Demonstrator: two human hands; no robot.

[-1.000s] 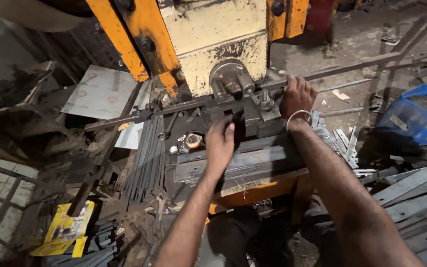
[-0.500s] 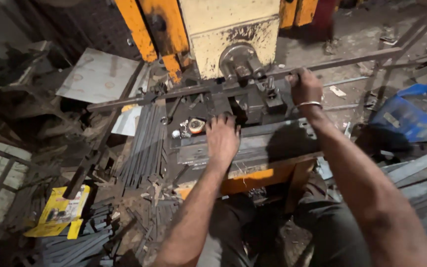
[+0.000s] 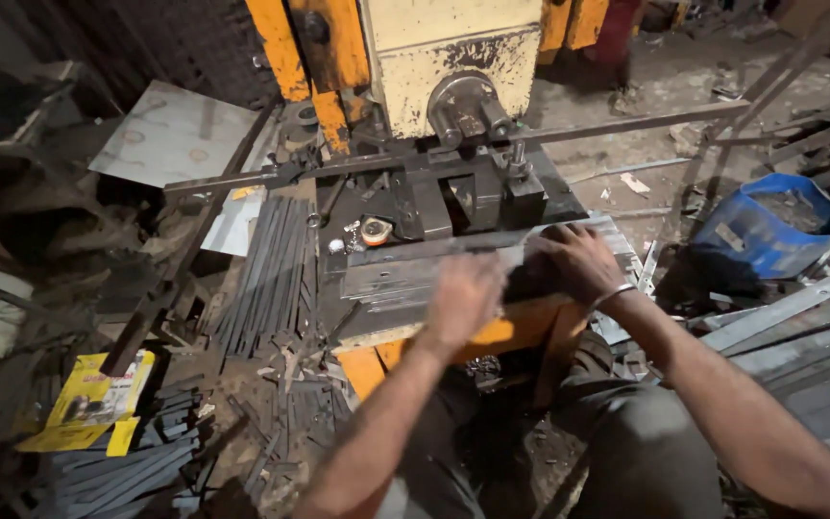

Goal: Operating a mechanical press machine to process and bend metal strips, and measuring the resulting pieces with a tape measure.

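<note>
1. The left hand [image 3: 463,300] is blurred; it lies palm down on the near end of the stack of flat metal strips [image 3: 405,274], and I cannot tell if its fingers are spread or closed.
2. The right hand [image 3: 576,261] rests on the right part of the same stack, fingers bent over the strips in a loose grip, with a metal bangle on the wrist.
3. The stack lies on the machine table [image 3: 492,336], just near of the dark die block [image 3: 468,197].
4. I judge the strips to be stiff, thin steel: one is light, the stack heavy. The edges look sharp and the faces possibly oily, so it is better to hold them by the flat faces near the ends.
5. Farther away, a long bar [image 3: 626,123] crosses the press [image 3: 453,48] from left to right.
6. To the left lie more strips [image 3: 266,274] and a yellow package [image 3: 93,399]; to the right stands a blue bucket [image 3: 770,231].
</note>
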